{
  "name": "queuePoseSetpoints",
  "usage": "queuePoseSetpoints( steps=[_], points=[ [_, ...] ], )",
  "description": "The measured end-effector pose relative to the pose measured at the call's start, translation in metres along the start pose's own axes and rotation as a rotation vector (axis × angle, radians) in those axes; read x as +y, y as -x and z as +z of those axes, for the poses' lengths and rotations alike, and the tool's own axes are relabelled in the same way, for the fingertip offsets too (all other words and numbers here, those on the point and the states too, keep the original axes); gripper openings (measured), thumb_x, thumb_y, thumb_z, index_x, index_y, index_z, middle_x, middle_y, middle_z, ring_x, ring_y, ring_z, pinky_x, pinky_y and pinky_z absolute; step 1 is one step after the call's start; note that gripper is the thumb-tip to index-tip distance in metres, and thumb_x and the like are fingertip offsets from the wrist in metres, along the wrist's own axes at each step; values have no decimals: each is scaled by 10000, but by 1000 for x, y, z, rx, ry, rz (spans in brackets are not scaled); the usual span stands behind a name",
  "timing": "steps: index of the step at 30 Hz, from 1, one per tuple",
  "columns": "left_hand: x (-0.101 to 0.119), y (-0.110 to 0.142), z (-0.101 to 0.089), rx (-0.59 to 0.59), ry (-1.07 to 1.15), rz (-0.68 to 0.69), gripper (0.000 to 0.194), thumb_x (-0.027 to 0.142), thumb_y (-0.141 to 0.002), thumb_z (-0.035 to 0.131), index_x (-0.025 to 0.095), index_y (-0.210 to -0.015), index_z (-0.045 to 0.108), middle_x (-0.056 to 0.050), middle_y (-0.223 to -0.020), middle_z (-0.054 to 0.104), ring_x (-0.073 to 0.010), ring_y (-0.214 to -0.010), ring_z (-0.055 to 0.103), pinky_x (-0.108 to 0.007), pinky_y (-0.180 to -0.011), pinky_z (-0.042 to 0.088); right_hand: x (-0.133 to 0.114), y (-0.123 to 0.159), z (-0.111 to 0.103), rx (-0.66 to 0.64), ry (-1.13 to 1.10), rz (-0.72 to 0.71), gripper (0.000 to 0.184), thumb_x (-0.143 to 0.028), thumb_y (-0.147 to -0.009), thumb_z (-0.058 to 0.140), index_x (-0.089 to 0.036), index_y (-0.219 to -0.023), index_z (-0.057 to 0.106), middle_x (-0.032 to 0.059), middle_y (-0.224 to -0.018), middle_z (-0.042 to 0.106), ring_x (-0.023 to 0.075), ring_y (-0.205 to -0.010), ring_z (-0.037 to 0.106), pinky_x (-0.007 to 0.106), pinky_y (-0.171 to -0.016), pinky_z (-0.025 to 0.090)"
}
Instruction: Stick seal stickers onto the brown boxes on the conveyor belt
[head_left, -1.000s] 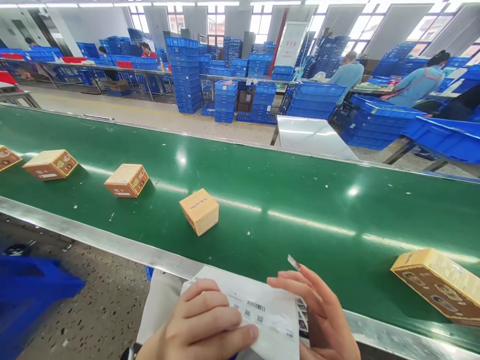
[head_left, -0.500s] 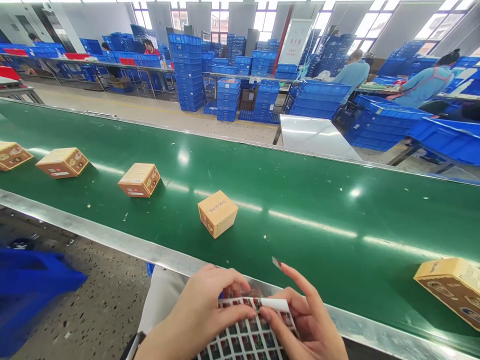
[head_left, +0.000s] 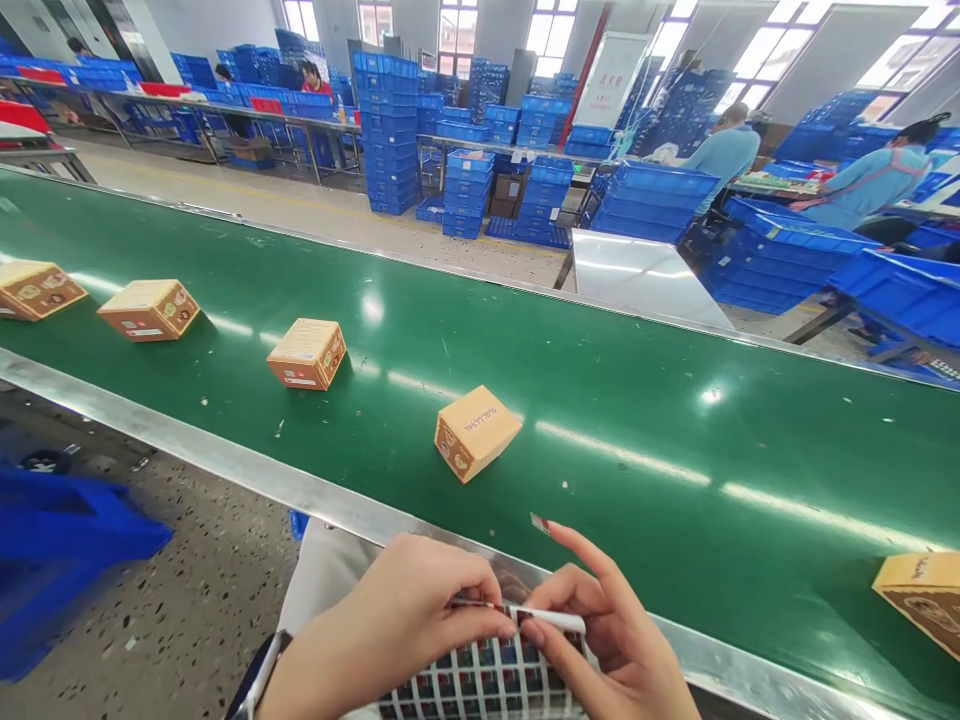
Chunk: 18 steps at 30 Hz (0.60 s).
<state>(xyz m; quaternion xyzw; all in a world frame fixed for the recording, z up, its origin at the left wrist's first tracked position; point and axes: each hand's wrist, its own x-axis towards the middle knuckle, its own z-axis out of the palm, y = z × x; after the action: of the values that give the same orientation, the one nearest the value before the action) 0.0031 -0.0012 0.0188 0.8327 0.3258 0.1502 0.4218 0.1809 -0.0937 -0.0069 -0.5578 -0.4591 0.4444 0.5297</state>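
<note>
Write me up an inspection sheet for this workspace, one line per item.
Surface: green belt with a metal edge rail; light glare and scattered pale flecks on it.
Job's things: gridded sheet with its top edge curled, in both hands; small printed piece at the right index fingertip; five brown-and-tan boxes spaced along the belt, the outermost two cut off by the picture.
Clutter: blurred blue object beside the belt, lower left.
Grips: left grip and right grip both pinch the sheet's top edge.
Cables: nothing seen that is clearly one.
Surroundings: stacked blue crates, metal-topped table, co-workers across the belt.
</note>
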Motion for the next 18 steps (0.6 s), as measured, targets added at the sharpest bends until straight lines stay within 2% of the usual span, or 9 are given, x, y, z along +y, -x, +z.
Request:
queuePoseSetpoints(
  steps=[3, 6, 10, 11, 12, 15, 16, 18],
  points=[
    [-1, -1, 3, 42, -18, 14, 163, 263, -763, 858, 164, -732, 732, 46, -615, 694, -81, -535, 553, -180, -503, 307, 0, 0, -4, -27, 12, 30, 513, -518, -963, 656, -350, -1412, 475, -25, -767, 663, 167, -676, 637, 266, -675, 538],
    [-4, -2, 3, 57, -25, 51, 171, 243, -782, 843, 159, -694, 723, 49, -573, 673, -75, -502, 529, -183, -489, 297, -1, -7, -18, -70, 81, 3, 507, -502, -954, 669, -347, -1404, 493, -14, -795, 683, 182, -695, 652, 296, -698, 553],
    [-9, -5, -4, 122, -32, 144, 177, 214, -765, 855, 155, -684, 708, 33, -605, 683, -104, -577, 565, -196, -534, 363, -9, -43, -48, -136, 176, -131, 365, -427, -956, 677, -320, -1293, 590, 48, -991, 724, 233, -929, 696, 358, -840, 571],
    [-10, -7, -5, 131, -19, 173, 181, 208, -762, 855, 157, -681, 702, 23, -658, 707, -119, -633, 589, -201, -567, 398, -10, -55, -53, -79, 195, -174, 346, -418, -969, 653, -319, -1292, 583, 58, -1042, 720, 234, -950, 695, 371, -855, 570],
    [-11, -9, -7, 137, -2, 201, 188, 205, -761, 856, 161, -674, 694, 11, -739, 738, -134, -704, 614, -209, -616, 438, -10, -67, -56, -23, 234, -226, 397, -422, -953, 663, -316, -1320, 556, 75, -1121, 703, 246, -994, 684, 396, -877, 566],
    [-13, -12, -7, 144, 17, 254, 219, 215, -743, 870, 169, -650, 678, -20, -1060, 766, -196, -971, 653, -289, -840, 504, -3, -96, -51, 46, 442, -286, 918, -492, -795, 786, -298, -1536, 282, 127, -1401, 547, 325, -1264, 538, 506, -1001, 498],
    [-14, -12, -7, 138, 11, 255, 224, 223, -734, 877, 171, -646, 677, -27, -1132, 753, -219, -1045, 647, -321, -899, 499, 2, -102, -46, 55, 501, -276, 1067, -523, -745, 805, -275, -1574, 180, 142, -1438, 505, 344, -1293, 506, 535, -1024, 473],
    [-17, -10, -5, 107, 4, 243, 231, 235, -724, 887, 172, -646, 678, -36, -1198, 735, -251, -1136, 630, -363, -963, 487, 13, -107, -34, 104, 563, -235, 1179, -571, -717, 779, -215, -1594, 74, 163, -1396, 521, 355, -1220, 557, 554, -1008, 473]
  ],
)
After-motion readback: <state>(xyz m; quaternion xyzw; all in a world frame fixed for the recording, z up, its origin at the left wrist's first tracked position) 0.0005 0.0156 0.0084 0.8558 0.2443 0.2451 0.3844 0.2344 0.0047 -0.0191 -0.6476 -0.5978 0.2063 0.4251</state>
